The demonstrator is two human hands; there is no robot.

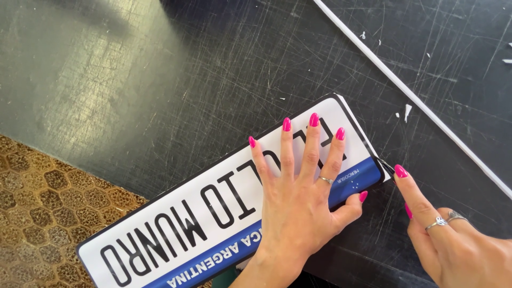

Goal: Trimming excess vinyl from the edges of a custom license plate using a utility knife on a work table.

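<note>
plate pinned flat, corner being picked at

the plate (176,224), a long white sign with black block letters, a blue band along one long edge and a thin black border, lies flat and slanted on the dark scratched table (213,69), its lower-left end reaching out over a brown honeycomb-patterned mat (37,213). the left hand (298,197) presses down on the plate's right half, palm flat, fingers spread wide, gripping nothing; a ring sits on one finger. just beside it, at the plate's right corner by the blue band, the right hand (453,245) pokes its index fingertip against the edge, the thumb tucked close below; it wears two rings and closes on nothing. a thin white strip (416,101) runs diagonally across the table farther right, with small white scraps (407,111) near it.
</note>
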